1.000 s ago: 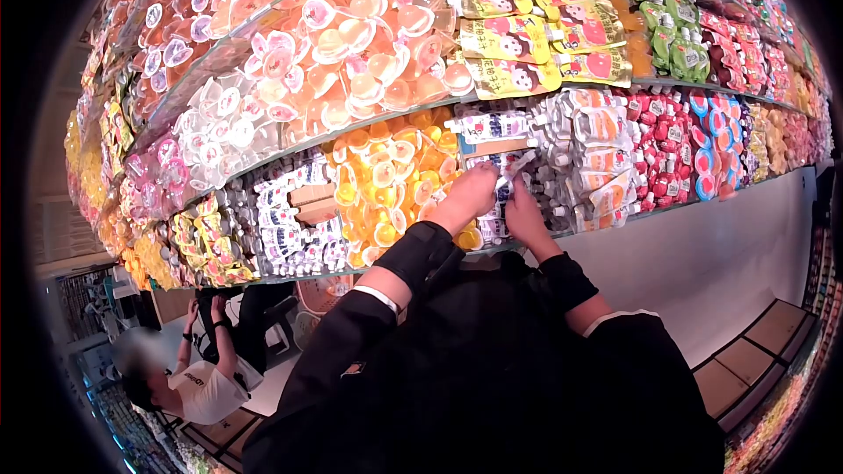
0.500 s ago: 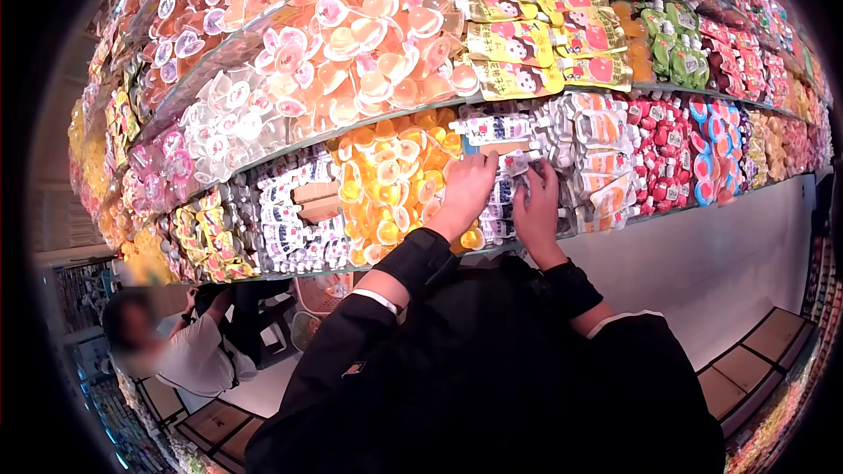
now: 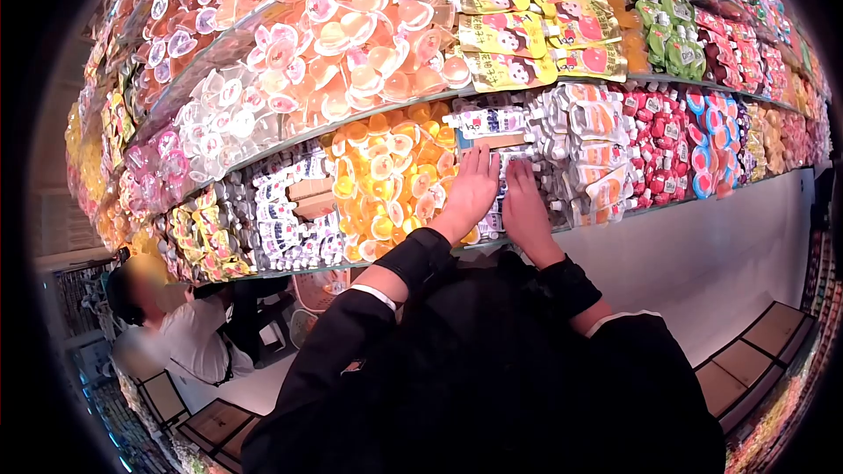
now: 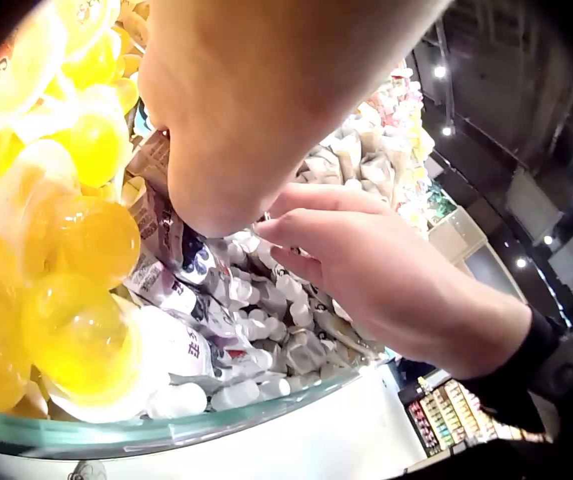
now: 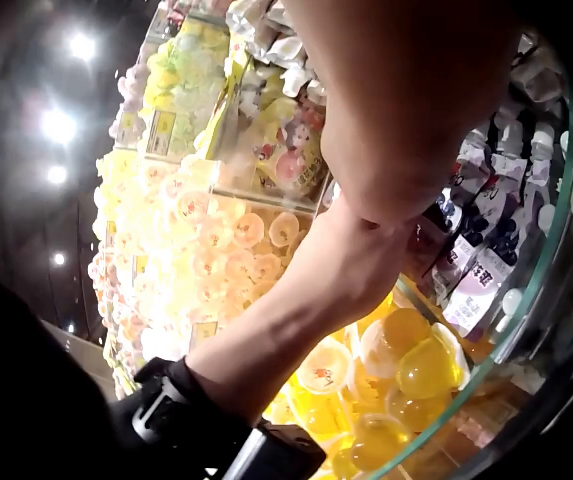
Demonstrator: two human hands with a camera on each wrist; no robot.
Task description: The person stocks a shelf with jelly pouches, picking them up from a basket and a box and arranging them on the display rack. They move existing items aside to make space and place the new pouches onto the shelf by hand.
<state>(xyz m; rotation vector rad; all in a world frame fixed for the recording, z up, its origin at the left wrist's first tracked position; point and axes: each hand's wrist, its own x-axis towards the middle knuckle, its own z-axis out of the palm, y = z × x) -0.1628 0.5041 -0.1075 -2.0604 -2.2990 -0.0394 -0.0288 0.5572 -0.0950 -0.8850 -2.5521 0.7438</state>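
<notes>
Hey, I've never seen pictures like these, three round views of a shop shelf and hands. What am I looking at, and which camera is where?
No machine here: a person wears three cameras. The wide picture is from the head, looking at a glass shelf of sweets. The other two are from the wrists, close up. The left hand and right hand lie flat, fingers straight, on a pile of white spout pouches; orange jelly cups sit beside them. Neither hand seems to grip anything.
</notes>
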